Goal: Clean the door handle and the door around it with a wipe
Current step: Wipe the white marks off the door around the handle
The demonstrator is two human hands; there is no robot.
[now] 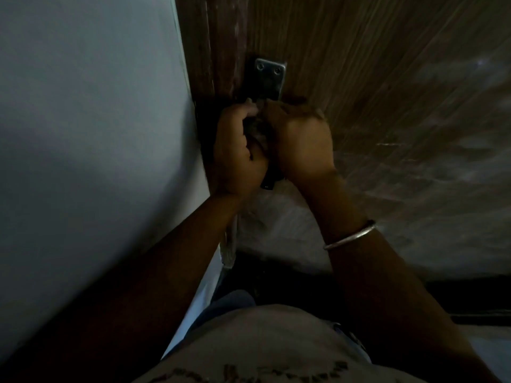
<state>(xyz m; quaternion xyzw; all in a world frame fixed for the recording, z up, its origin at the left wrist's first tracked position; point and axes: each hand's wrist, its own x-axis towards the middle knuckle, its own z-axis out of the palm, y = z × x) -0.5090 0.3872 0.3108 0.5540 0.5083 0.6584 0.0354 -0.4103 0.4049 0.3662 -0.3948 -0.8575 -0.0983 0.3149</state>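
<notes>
1. Dim light fills the head view. A pale wall (83,120) stands left of the grip, and the wood-grain door (387,78) runs behind it and off to the right, with pale cloudy patches below the hands.
2. Both hands meet on the door handle (267,183). I see only its dark lower end, poking out just beneath them. Its metal plate (269,76), with two screws, shows just above the knuckles.
3. I read the left hand (237,153) as wrapped round the handle with its fingers curled. The right hand (301,139) is curled too, pressing a crumpled grey wipe (258,131) that sits between the hands. I cannot tell how much of the wipe each hand pinches.
4. The first risk I see is that the wipe is bunched. Only a small patch would meet the metal, so grime could smear rather than lift.
5. With two hands bearing on the handle, a hard rub could push it down and swing the door. The left knuckles sit close to the frame edge beside the wall, and I judge they could get nipped there.
6. The plate above the grip and the door around it could get skipped, since in this gloom I would hardly spot a missed patch.
7. A bangle (351,236) on the right wrist, below the grip, could scrape the door on a wide stroke.
</notes>
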